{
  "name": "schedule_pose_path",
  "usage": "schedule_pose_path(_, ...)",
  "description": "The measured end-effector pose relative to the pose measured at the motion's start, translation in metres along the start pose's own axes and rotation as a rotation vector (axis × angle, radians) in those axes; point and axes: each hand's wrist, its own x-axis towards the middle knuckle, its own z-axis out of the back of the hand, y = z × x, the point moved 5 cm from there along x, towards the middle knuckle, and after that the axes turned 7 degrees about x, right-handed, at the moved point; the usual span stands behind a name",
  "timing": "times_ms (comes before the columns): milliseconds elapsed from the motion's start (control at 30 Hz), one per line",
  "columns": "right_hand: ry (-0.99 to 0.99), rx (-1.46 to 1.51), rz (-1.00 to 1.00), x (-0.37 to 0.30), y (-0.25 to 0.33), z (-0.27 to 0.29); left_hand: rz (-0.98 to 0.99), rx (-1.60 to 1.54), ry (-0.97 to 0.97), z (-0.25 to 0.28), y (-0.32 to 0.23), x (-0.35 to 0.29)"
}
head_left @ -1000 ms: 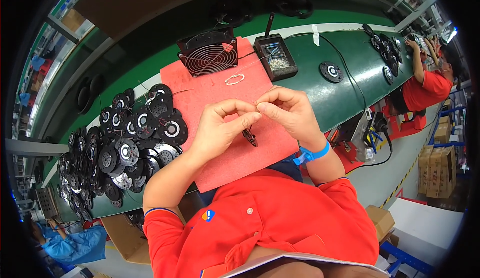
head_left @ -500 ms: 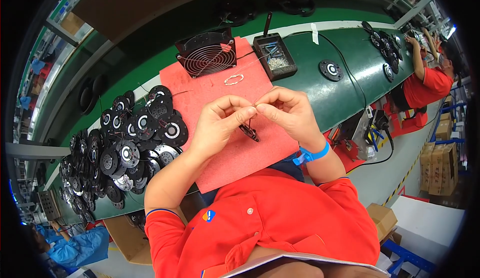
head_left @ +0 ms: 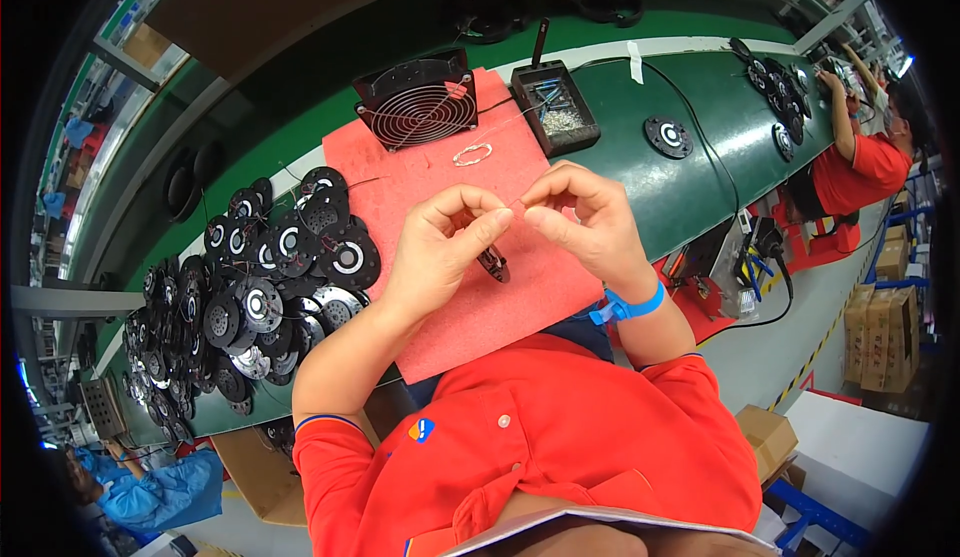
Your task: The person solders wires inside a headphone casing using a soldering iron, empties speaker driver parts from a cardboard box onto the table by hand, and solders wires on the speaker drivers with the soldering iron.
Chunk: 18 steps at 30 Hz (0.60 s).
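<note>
Above the pink foam mat [head_left: 450, 332], my left hand [head_left: 445, 242] and my right hand [head_left: 588, 225] are raised with their fingertips close together. Each pinches thumb against forefinger on a thin wire [head_left: 515, 207], which is hard to see at this size. Below the fingers, partly hidden by my left hand, is a small black disc part [head_left: 493, 263] seen nearly edge-on. A blue band circles my right wrist. On the mat beyond my hands lies a loop of pale wire [head_left: 472, 155].
A black fan with a round grille [head_left: 423, 120] stands at the mat's far edge. Right of it is a dark box [head_left: 568, 137] of small metal bits. Many black discs [head_left: 260, 307] are heaped at left; another disc [head_left: 668, 138] lies right. A co-worker in red [head_left: 860, 177] sits far right.
My fingertips have moved slightly apart, the right hand shifting a little right. The black part beneath shows less.
</note>
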Motion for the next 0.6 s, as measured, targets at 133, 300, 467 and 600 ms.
schedule_pose_path(133, 0.024, -0.007, -0.021, 0.003, -0.003, -0.004, -0.016, 0.058, -0.01, -0.001, -0.001, -0.001)
schedule_pose_path(300, 0.035, 0.005, -0.063, 0.001, -0.008, -0.005, -0.01, 0.084, 0.005, 0.0, 0.0, -0.002)
schedule_pose_path(467, 0.014, -0.034, -0.051, -0.007, -0.009, 0.004, 0.078, 0.032, 0.04, -0.005, 0.003, -0.001)
schedule_pose_path(600, -0.262, -0.01, -0.061, -0.035, -0.013, 0.05, 0.071, 0.049, 0.011, -0.006, 0.016, 0.007)
